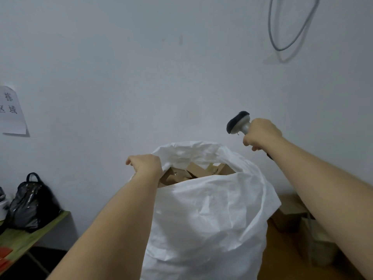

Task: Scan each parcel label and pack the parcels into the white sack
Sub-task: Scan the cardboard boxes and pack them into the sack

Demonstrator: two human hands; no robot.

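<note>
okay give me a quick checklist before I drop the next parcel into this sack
1. Mouth of the white woven plastic sack held open: ok, the left hand grips its rim.
2. Black-headed handheld scanner in hand: ok, the right hand holds it, raised beside the sack.
3. Room left inside: not ok, brown cardboard parcels already reach near the rim.
4. Next parcel scanned: cannot tell.
5. Free hand for the next parcel: not ok, both are busy.

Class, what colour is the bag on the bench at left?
Shiny black bag, head view.
</note>
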